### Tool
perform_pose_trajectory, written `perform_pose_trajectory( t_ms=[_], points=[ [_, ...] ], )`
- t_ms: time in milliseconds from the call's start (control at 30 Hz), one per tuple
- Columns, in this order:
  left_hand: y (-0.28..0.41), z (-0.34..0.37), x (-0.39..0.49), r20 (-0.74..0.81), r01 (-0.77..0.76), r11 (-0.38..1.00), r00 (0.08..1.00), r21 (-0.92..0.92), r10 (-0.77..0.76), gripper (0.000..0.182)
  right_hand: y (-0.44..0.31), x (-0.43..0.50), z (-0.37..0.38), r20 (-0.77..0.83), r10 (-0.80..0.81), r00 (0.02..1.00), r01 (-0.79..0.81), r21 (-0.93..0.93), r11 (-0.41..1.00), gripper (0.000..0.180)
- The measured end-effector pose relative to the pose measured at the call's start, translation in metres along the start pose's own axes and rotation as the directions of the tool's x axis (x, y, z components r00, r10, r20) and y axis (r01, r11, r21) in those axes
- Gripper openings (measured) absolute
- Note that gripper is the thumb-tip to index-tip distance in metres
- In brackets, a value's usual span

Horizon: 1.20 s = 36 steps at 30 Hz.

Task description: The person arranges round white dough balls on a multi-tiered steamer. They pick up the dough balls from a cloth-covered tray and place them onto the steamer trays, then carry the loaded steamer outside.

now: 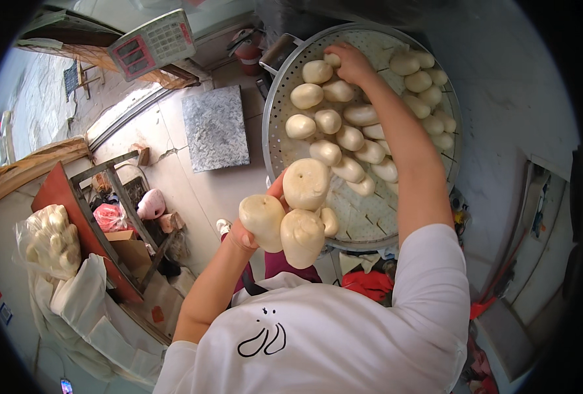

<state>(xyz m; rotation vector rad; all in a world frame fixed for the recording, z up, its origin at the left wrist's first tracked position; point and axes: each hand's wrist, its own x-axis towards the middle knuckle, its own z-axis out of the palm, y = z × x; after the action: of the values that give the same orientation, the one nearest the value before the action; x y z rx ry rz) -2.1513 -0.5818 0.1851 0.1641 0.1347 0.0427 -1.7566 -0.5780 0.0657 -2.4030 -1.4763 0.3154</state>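
Note:
My left hand point(246, 235) holds a cluster of pale steamed buns point(302, 239) in front of my body, left of a large round metal steamer tray point(267, 140). Much of that hand is hidden behind them. At the far side of the tray, my right hand point(353, 64) has its fingers on a single bun point(332, 60). Loose oval buns point(350, 138) lie in rows across the tray's left and middle, partly covered by my right forearm. Along the right edge sits another group of buns point(418, 82). A perforated liner point(355, 216) shows near the front.
A metal loop handle point(281, 53) juts from the tray's far left. On the left are a grey square-topped stand point(216, 129), a tilted digital scale point(152, 45), a bag of buns point(54, 241) and a red-brown board point(82, 231). A tiled wall point(508, 108) borders the right.

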Motion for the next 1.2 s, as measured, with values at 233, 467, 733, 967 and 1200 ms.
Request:
perform_pose_trajectory(
  t_ms=[233,467,733,967,1200],
  points=[
    [0.025,0.02,-0.029,-0.067,0.033,0.999,0.997,0.025,-0.031,0.14,0.0,-0.035,-0.055,-0.003,0.432,0.902,-0.343,0.601,0.722,0.039],
    [0.037,0.033,-0.055,-0.108,-0.078,0.991,0.992,-0.107,0.067,0.141,-0.059,-0.154,-0.061,0.107,0.067,0.992,-0.058,0.855,-0.516,0.053],
    [0.059,0.047,-0.162,0.141,-0.265,0.964,0.953,-0.027,0.266,0.137,-0.23,-0.199,-0.035,0.073,-0.193,0.978,-0.197,0.614,-0.764,0.063],
    [0.072,0.049,-0.406,0.14,-0.726,0.685,0.685,0.059,0.714,0.128,-0.518,-0.186,-0.006,0.023,-0.697,0.716,-0.591,0.551,-0.589,0.067],
    [0.092,0.073,-0.706,-0.078,-0.738,-0.48,-0.578,0.473,0.812,0.063,-0.9,-0.25,-0.01,0.102,-0.943,0.318,-0.481,0.874,-0.067,0.076]
  ],
)
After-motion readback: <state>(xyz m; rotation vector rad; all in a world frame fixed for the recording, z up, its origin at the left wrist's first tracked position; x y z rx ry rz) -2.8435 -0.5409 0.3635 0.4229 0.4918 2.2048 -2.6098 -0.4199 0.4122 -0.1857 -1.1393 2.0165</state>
